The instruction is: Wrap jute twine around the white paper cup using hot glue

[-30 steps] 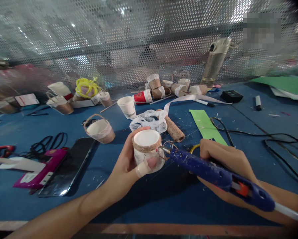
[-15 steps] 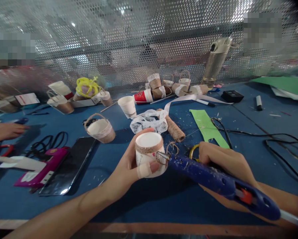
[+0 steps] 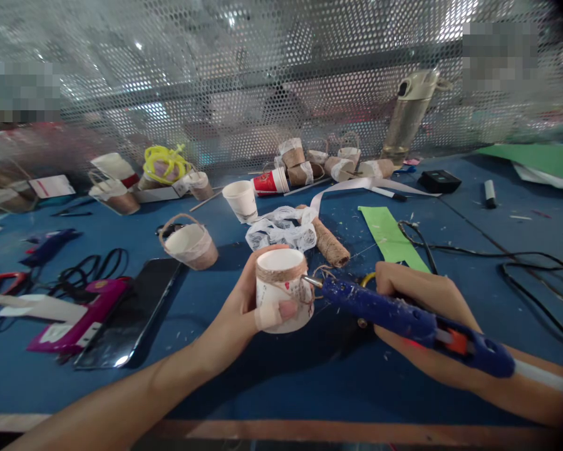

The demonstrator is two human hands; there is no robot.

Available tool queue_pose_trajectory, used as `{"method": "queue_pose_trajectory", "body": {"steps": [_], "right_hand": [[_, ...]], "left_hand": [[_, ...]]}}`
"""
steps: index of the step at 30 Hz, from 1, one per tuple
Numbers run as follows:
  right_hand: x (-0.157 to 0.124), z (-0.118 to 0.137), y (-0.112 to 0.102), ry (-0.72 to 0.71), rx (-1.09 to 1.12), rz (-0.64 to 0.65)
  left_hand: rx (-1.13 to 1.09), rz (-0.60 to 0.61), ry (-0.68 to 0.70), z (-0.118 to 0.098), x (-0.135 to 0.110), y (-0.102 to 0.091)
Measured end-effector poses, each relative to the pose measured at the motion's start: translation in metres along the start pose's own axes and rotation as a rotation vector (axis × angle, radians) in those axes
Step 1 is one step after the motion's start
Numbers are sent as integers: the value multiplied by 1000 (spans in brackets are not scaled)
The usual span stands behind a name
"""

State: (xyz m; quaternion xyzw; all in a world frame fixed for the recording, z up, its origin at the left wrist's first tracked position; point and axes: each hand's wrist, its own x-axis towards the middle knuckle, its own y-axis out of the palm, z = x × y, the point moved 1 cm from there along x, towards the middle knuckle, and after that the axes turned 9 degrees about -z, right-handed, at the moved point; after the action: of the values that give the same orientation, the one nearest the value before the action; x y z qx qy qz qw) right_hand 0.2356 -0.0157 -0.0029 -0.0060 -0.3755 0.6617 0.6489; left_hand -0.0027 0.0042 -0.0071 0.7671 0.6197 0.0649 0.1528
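My left hand [image 3: 246,304] is wrapped round a white paper cup [image 3: 281,300] and holds it upright above the table; a bandage covers the thumb. Brown twine [image 3: 280,274] circles the cup below its rim, and a loose strand hangs down its side. In my right hand [image 3: 422,300] is a blue hot glue gun [image 3: 379,310], its metal nozzle pointing left at the twine band, touching or very close to it. Partly hidden behind the right hand are yellow scissor handles [image 3: 368,280]. A roll of twine [image 3: 330,243] and white lace ribbon [image 3: 281,230] lie behind the cup.
A small basket made from a cup [image 3: 190,244], a phone [image 3: 131,313] and a magenta box [image 3: 81,319] lie left. At the back are several small baskets, red paper cups [image 3: 269,181] and a bottle [image 3: 406,116]. Green paper [image 3: 389,235] and a black cable [image 3: 516,266] lie right.
The cup has turned a little in my left hand. The glue gun has shifted up, its nozzle now at the cup's right edge. Another person's hand at the left has gone, uncovering a second glue gun.
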Motion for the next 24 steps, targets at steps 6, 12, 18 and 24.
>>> {"method": "queue_pose_trajectory", "body": {"steps": [6,12,18,24], "right_hand": [[4,-4,-2,132,1,46],[7,-5,-2,156,110,31],[6,5,8,66,280,-50],[6,7,21,39,444,-3]], "left_hand": [[-6,28,23,0,2,-3],[50,-20,20,1,2,0],[146,-75,10,5,4,5],[208,-18,37,6,1,7]]}}
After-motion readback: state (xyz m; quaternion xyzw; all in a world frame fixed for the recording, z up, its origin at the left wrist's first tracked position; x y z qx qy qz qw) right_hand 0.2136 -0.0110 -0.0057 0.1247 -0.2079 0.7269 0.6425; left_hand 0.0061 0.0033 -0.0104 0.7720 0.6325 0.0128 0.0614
